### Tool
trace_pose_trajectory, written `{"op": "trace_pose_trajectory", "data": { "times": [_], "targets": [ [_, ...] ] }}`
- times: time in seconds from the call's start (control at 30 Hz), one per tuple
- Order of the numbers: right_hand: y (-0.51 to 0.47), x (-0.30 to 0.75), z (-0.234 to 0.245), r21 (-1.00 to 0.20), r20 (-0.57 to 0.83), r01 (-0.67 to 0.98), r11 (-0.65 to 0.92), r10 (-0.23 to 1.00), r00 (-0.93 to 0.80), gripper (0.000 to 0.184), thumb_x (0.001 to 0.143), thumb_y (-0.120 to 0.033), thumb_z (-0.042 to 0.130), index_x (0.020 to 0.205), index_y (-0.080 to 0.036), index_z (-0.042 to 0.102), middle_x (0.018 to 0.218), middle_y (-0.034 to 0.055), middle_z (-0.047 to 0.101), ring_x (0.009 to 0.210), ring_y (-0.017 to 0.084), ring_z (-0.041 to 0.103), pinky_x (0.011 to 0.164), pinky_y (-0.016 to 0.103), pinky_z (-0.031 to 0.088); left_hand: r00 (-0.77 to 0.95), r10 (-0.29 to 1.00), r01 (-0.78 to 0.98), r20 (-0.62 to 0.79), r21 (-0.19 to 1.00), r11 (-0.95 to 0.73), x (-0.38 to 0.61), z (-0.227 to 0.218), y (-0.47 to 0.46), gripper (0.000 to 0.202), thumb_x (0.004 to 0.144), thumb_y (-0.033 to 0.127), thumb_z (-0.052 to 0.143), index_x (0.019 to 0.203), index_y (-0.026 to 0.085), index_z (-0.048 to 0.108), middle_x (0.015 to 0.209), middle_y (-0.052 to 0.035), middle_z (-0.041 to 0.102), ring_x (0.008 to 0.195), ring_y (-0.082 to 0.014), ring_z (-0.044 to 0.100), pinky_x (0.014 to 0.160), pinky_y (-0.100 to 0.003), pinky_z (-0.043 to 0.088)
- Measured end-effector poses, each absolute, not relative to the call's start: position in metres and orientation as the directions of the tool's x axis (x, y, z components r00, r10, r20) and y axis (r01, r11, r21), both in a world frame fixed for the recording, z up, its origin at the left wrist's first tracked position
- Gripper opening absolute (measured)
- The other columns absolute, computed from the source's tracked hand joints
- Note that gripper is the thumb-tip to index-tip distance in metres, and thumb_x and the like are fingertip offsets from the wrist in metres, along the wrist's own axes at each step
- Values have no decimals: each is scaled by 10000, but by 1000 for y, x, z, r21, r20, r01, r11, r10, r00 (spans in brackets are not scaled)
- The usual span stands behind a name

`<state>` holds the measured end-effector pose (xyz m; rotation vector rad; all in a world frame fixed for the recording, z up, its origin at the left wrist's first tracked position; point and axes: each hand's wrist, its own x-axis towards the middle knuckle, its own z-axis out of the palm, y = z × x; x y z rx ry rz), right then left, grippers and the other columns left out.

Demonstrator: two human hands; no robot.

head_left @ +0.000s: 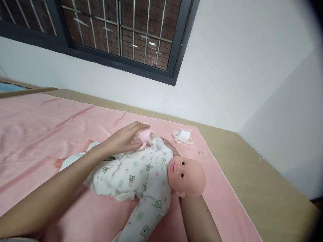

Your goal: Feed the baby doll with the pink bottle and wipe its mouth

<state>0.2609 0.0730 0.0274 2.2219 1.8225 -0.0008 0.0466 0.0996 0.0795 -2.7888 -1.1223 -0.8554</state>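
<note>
Now we hold the baby bottle [146, 135] in our left hand [127, 136], with the fingers wrapped around its clear body. It has a pink ring near the top, and its see-through tip points to the right. The bottle is over the doll [133, 174], close to the cuff of its far sleeve, but we cannot tell if they touch.

The doll lies on its back across our right arm [199, 215]. Its bald head is on the right, over that arm, and its feet are away to the left. Its white top has little green bears on it. Our right hand [171, 145] comes out on the far side, next to the doll's far sleeve. Most of it is hidden, so we cannot tell if it grips anything.

Under the doll is a pink cloth [30, 134] with some creases, spread on a tan wooden top [227, 161]. Past our right hand, on the cloth, we see a crinkly clear wrapper [184, 136] with a white patch, and near it a small clear cap [202, 154].
</note>
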Motion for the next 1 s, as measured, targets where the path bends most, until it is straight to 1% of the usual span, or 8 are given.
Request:
{"op": "trace_pose_trajectory", "data": {
  "times": [0.07, 0.13, 0.3, 0.47, 0.57, 0.77, 0.93, 1.0],
  "targets": [
    [66, 257, 36, 611, -452, 769, -187, 716, 532, 394, 364, 26, 774, 668, -223, 742, 787, 106, 708, 819, 427, 700, 731, 627, 538, 495, 714, 687, 495, 279, -671, 37, 75, 113, 552, 838, 302, 545, 1366, 182, 441, 1312, -97, 546, 1189, -248, 533, 958, -343, 447],
    [64, 256, 40, 797, -516, 603, -35, 480, 710, 413, 407, 6, 752, 764, -200, 762, 892, 143, 719, 902, 453, 688, 754, 650, 521, 394, 781, 724, 484, 361, -588, 27, 69, 126, 554, 781, 310, 568, 1316, 186, 500, 1294, -90, 566, 1173, -270, 543, 975, -368, 438],
    [68, 258, 35, 740, -530, 668, -77, 544, 650, 422, 375, 38, 762, 710, -219, 749, 877, 100, 728, 924, 435, 694, 879, 648, 482, 209, 896, 751, 392, 522, -404, 1, 47, 156, 553, 719, 353, 594, 1242, 180, 544, 1253, -69, 622, 1113, -285, 576, 981, -374, 429],
    [72, 260, 29, 825, -537, 560, 78, 420, 732, 345, 516, -67, 728, 840, -180, 755, 941, 154, 727, 939, 421, 695, 856, 633, 498, 156, 939, 716, 307, 620, -322, -20, 23, 176, 594, 697, 400, 615, 1237, 174, 510, 1264, -87, 600, 1062, -276, 599, 909, -354, 476],
    [69, 259, 34, 802, -577, 588, 101, 385, 721, 371, 522, -54, 719, 876, -156, 756, 970, 175, 722, 990, 438, 674, 891, 659, 459, 111, 955, 690, 276, 670, -274, -25, 16, 180, 659, 694, 452, 629, 1260, 154, 468, 1282, -125, 581, 1068, -292, 604, 907, -378, 490],
    [61, 257, 52, 547, -497, 805, -229, 686, 532, 321, 337, 23, 763, 531, -213, 664, 762, 95, 704, 823, 452, 693, 819, 712, 465, 88, 973, 685, 215, 696, -215, -24, 17, 177, 678, 708, 523, 627, 1264, 172, 461, 1271, -135, 594, 1113, -311, 603, 905, -401, 514],
    [63, 257, 49, 697, -543, 709, -102, 570, 616, 371, 329, 63, 752, 543, -233, 685, 805, 97, 722, 877, 444, 694, 853, 662, 482, 115, 976, 664, 186, 716, -215, -26, 17, 176, 823, 670, 568, 670, 1335, 154, 418, 1299, -159, 585, 1139, -319, 601, 868, -366, 548],
    [66, 257, 46, 630, -536, 766, -125, 643, 546, 347, 326, 15, 782, 519, -249, 667, 763, 69, 713, 800, 407, 707, 799, 634, 519, 159, 968, 692, 197, 676, -251, -31, 16, 177, 891, 660, 566, 688, 1382, 147, 380, 1311, -165, 579, 1137, -315, 604, 844, -346, 558]
  ]
}}
